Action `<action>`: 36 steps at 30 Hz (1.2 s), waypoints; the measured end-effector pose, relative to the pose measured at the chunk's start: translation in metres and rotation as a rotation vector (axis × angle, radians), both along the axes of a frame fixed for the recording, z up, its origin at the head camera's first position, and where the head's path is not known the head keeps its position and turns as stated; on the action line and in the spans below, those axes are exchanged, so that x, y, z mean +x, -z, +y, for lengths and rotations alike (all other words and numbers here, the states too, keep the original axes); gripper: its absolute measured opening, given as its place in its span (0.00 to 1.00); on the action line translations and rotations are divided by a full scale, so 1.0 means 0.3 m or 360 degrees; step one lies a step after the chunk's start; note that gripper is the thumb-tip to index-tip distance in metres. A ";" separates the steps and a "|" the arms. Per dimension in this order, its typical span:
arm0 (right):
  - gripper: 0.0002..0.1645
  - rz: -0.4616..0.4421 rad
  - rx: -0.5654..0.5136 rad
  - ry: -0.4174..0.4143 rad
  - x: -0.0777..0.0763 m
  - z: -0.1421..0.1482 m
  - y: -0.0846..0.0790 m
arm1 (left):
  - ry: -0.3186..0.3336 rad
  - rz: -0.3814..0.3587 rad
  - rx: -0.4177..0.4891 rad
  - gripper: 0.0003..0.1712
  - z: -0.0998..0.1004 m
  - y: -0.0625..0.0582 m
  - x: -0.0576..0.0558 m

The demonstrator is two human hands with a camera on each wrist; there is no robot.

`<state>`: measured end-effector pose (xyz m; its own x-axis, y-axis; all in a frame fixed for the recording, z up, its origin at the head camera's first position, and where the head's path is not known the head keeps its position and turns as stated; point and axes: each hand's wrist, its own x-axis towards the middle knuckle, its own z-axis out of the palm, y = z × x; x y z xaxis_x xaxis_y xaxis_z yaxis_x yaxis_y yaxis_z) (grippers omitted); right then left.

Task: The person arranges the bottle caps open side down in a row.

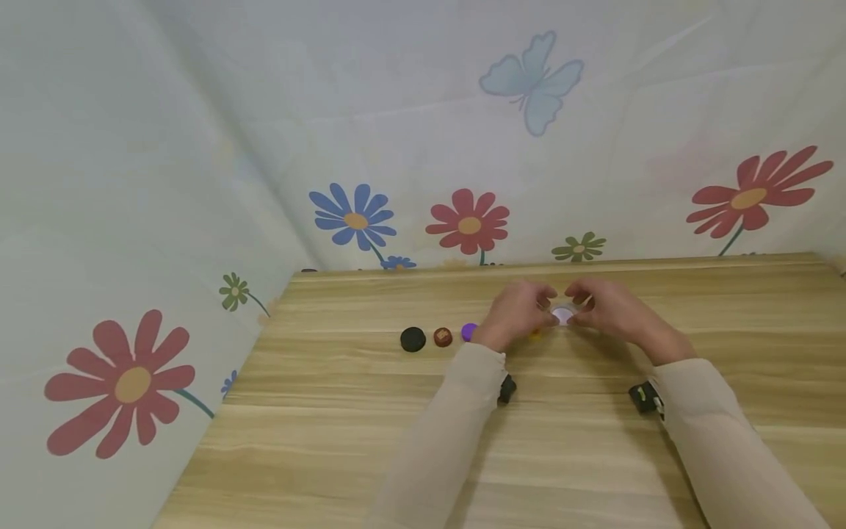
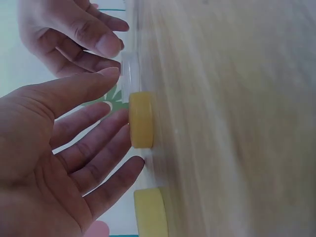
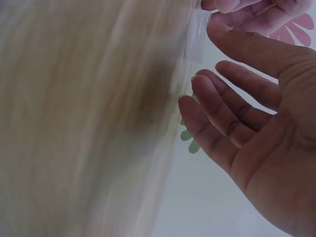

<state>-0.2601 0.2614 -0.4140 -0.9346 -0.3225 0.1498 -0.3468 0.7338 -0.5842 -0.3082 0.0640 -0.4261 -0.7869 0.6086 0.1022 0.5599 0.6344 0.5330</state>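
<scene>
A clear and whitish round cap [image 1: 563, 315] is on the wooden table between my two hands. My left hand [image 1: 518, 312] reaches it from the left, thumb tip at its edge and the other fingers loosely spread. From the opposite side comes my right hand [image 1: 611, 312], its thumb also at the cap's edge and its fingers apart. In the left wrist view the cap [image 2: 130, 77] stands beside an orange-yellow round cap [image 2: 141, 120] close to my left fingers, with a paler yellow one [image 2: 151, 212] farther along. The right wrist view shows the clear cap's ridged side [image 3: 197, 37].
Left of my hands, a black round cap [image 1: 413, 339], a brown one [image 1: 443, 337] and a purple one [image 1: 469, 332] lie in a row. The wooden table [image 1: 317, 411] ends at the back against a flower-printed cloth [image 1: 410, 132].
</scene>
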 end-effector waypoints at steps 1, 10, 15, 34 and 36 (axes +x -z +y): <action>0.24 -0.0001 0.0001 -0.0008 -0.002 0.000 0.002 | 0.0004 0.0010 -0.0011 0.22 0.003 0.001 0.000; 0.24 -0.0048 0.0029 -0.0033 -0.011 -0.004 0.011 | 0.0016 0.0089 -0.0120 0.18 0.026 0.007 0.002; 0.23 -0.0048 0.0031 -0.0045 -0.013 -0.006 0.014 | 0.0024 0.0104 -0.0120 0.17 0.026 0.005 0.005; 0.15 -0.0037 -0.0078 0.0046 0.005 -0.010 -0.027 | -0.0034 0.0063 0.0194 0.10 -0.044 -0.006 0.001; 0.14 -0.0032 -0.0078 0.0061 0.008 -0.009 -0.031 | -0.0029 0.0076 0.0200 0.09 -0.046 -0.007 0.001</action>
<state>-0.2577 0.2588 -0.4047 -0.9492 -0.2790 0.1456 -0.3068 0.7166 -0.6264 -0.3079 0.0500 -0.4241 -0.7900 0.5744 0.2143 0.5755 0.5745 0.5820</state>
